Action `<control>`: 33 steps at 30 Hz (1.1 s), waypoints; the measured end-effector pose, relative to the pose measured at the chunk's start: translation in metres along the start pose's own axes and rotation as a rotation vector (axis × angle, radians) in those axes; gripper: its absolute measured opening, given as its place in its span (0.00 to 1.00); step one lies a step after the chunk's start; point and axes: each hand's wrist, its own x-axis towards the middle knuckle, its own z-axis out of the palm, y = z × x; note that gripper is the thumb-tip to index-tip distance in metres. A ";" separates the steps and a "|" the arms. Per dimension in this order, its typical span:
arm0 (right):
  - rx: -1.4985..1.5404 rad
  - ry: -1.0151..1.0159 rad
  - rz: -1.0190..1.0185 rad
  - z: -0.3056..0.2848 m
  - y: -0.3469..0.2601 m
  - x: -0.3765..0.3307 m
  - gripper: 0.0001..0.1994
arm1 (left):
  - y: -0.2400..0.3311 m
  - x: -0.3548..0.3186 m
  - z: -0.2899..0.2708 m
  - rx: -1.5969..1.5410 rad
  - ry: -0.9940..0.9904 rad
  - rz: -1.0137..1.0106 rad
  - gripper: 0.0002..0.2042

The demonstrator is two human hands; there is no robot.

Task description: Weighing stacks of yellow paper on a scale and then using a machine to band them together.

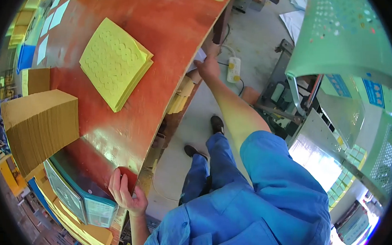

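My left hand (128, 195) rests at the near edge of the red tabletop (164, 26), fingers loosely bent and thumb apart, with nothing visibly held. Beside it lies a teal-edged clear plastic case or folder (96, 207). My right arm stretches out past the table's right edge, and my right hand (208, 68) is closed on white paper (199, 56) by the shelf under the top; some of its fingers are hidden. On the tabletop lies a stack of yellow sheets (113, 60) with rows of round cut shapes. To its left stands a tall stack of brown card (45, 126).
A smaller brown stack (36, 81), a blue item (26, 57) and white slips (58, 14) lie at the far left. Yellow pieces (181, 96) sit on the under-table shelf. A white power strip (233, 70) with cables lies on the floor. Right stands a machine behind a green perforated guard (337, 35).
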 end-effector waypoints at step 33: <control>0.592 -0.399 -0.568 -0.029 0.046 -0.060 0.12 | 0.074 0.161 0.374 -1.018 -0.187 -0.896 0.23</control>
